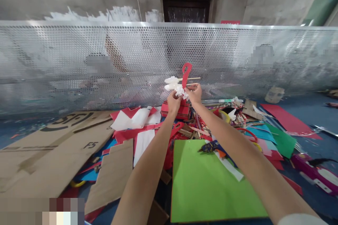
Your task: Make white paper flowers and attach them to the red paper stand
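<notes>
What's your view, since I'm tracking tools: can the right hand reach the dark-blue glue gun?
Probably not yet: the right hand is busy at the red hooked piece, beyond the glue gun.

— How does the red strip (185, 77) look?
— Flat and narrow, its top curling leftward into a hook. It stands nearly upright, leaning slightly right, raised between the left hand (174, 102) and the right hand (194, 94).
— And the white ruffles (179, 90)?
— Bunched at the strip's lower end, at the fingertips. Whether they're fixed to it, I can't tell.
— The pale sticks (194, 78)?
— Two, thin, almost level, ends showing right of the strip.
— The white oval shapes (171, 80)?
— Two, one above the other, left of the strip.
</notes>
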{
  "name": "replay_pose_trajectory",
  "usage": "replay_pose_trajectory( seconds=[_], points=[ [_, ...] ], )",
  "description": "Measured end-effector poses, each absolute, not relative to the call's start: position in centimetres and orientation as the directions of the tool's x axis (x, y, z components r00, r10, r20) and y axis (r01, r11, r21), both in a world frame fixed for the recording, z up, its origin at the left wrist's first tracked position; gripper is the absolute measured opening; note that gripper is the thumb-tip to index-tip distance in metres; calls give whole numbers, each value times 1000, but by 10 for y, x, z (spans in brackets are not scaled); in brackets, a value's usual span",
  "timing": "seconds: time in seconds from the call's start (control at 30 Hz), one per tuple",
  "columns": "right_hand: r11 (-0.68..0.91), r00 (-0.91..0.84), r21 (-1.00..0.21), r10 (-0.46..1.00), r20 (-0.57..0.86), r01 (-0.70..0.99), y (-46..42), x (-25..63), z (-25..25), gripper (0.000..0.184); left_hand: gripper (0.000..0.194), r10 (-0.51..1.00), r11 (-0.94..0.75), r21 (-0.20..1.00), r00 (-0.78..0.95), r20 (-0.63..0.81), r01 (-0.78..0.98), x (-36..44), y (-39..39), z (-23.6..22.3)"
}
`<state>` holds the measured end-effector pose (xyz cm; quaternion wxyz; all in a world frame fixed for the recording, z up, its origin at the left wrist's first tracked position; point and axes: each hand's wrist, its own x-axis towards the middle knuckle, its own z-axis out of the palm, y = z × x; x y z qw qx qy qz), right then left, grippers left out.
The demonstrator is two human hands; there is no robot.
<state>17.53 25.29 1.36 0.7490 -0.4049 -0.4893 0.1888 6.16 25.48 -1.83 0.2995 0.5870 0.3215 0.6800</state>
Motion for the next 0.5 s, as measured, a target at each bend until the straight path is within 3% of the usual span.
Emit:
replay_pose_trajectory(
  seconds=[0.3, 0.5],
  points=[
    [671, 376, -706, 609, 699, 226, 238, 171, 12, 15, 27, 759, -643, 764, -191, 623, -64, 69, 246, -18],
    [670, 267, -713, 663, 700, 206, 234, 175, 17, 18, 37, 733, -667, 744, -211, 647, -32, 68, 245, -18]
  ],
)
